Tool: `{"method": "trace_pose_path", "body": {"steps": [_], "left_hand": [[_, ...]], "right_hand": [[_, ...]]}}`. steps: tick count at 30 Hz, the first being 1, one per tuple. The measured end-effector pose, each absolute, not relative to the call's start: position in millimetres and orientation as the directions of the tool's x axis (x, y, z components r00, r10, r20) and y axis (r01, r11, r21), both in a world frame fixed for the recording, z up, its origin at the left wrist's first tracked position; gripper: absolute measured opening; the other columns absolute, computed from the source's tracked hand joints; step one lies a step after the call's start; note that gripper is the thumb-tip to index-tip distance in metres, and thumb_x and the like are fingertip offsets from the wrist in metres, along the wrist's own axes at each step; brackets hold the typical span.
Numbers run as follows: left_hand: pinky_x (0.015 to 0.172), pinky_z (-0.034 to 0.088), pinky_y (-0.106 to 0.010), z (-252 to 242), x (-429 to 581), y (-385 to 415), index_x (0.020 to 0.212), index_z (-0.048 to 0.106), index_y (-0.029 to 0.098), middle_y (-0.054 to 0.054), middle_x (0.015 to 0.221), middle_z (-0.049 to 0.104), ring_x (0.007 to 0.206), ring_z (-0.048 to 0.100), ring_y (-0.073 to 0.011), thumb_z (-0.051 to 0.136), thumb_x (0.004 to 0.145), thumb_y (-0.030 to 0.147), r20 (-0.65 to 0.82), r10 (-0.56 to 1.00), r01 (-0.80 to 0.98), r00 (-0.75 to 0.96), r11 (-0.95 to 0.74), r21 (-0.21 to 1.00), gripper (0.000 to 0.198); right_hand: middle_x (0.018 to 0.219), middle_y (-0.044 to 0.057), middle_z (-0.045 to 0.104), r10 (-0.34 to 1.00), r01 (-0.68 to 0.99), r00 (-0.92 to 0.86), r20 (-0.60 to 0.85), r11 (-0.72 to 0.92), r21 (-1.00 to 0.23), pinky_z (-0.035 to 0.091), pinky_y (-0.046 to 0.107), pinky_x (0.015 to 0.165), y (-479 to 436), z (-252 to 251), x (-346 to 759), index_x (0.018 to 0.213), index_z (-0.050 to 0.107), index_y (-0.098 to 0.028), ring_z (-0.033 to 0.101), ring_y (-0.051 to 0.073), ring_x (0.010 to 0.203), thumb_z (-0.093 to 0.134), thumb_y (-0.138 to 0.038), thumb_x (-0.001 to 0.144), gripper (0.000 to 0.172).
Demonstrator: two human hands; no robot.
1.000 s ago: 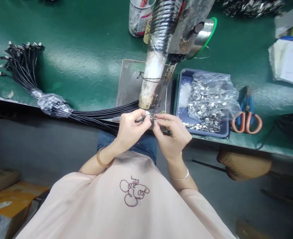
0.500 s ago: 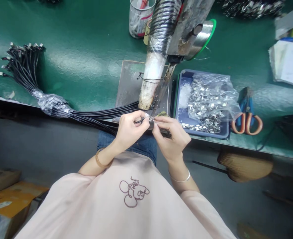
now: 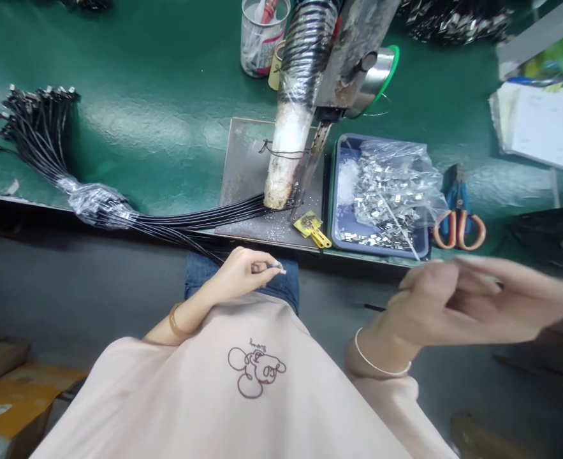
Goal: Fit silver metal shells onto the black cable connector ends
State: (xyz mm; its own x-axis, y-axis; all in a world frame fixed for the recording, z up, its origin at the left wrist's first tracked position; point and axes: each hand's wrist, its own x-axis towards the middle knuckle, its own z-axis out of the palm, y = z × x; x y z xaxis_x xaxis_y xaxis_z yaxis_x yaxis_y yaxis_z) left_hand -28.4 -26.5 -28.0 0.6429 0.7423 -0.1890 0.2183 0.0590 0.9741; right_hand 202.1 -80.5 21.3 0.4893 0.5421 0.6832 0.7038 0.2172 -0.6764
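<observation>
My left hand (image 3: 248, 274) is over my lap, just in front of the table edge, its fingers curled and thumb close to the index fingertip. Whatever may be between those tips is too small to make out. Black cables (image 3: 180, 237) run behind this hand from a plastic-wrapped bundle (image 3: 100, 205). My right hand (image 3: 458, 306) is raised at the right, in front of the table and smeared by motion. A thin pale rod (image 3: 396, 220) slants across the blue tray (image 3: 341, 239) of small metal connector shells (image 3: 391, 191) to this hand's edge; whether it is held is unclear.
A wrapped extraction hose (image 3: 291, 121) and a metal arm hang over a grey board (image 3: 243, 159). Beside them are a solder wire spool (image 3: 374, 80), a yellow-handled piece (image 3: 314, 229), orange-handled pliers (image 3: 459, 210), papers (image 3: 544, 121) and a cup (image 3: 262, 38).
My hands, together at the board's front edge before, have parted. The right swung far right and nearer the camera; the left drew back toward my lap. The yellow-handled piece is now uncovered.
</observation>
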Motion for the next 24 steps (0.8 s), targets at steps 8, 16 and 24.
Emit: {"method": "trace_pose_path", "body": {"steps": [8, 16, 24], "left_hand": [[0.062, 0.053, -0.026, -28.8, -29.1, -9.2, 0.083, 0.074, 0.015, -0.005, 0.077, 0.071, 0.067, 0.062, -0.0133, 0.065, 0.092, 0.027, 0.334, 0.901, 0.243, 0.275, -0.402, 0.883, 0.018], [0.082, 0.050, -0.038, -31.0, -3.3, 32.3, 0.083, 0.067, 0.013, -0.012, 0.090, 0.065, 0.087, 0.057, -0.0248, 0.048, 0.094, 0.008, 0.352, 0.801, 0.683, 0.484, -0.597, 0.421, 0.022], [0.071, 0.047, -0.027, 7.6, -29.1, 7.6, 0.091, 0.072, 0.017, -0.003, 0.074, 0.070, 0.074, 0.062, -0.0177, 0.068, 0.089, 0.021, 0.204, 0.680, 0.272, 0.704, -0.525, 0.807, 0.006]], "right_hand": [[0.060, 0.002, 0.065, 0.861, 0.848, 0.456, 0.226, -0.343, -0.405, 0.046, 0.030, 0.064, -42.2, 19.4, 249.5, 0.062, 0.055, -0.023, 0.062, 0.016, 0.056, 0.070, -0.022, 0.075, 0.019], [0.066, 0.003, 0.067, 0.927, 0.904, 0.360, 0.103, -0.320, -0.284, 0.042, 0.032, 0.065, -24.9, 15.8, 255.6, 0.061, 0.054, -0.024, 0.064, 0.022, 0.065, 0.060, -0.016, 0.064, 0.010], [0.062, -0.001, 0.062, 0.883, 0.855, 0.366, 0.295, -0.193, -0.482, 0.048, 0.030, 0.059, -37.0, 14.3, 259.4, 0.061, 0.053, -0.025, 0.058, 0.016, 0.053, 0.063, -0.023, 0.067, 0.012]]}}
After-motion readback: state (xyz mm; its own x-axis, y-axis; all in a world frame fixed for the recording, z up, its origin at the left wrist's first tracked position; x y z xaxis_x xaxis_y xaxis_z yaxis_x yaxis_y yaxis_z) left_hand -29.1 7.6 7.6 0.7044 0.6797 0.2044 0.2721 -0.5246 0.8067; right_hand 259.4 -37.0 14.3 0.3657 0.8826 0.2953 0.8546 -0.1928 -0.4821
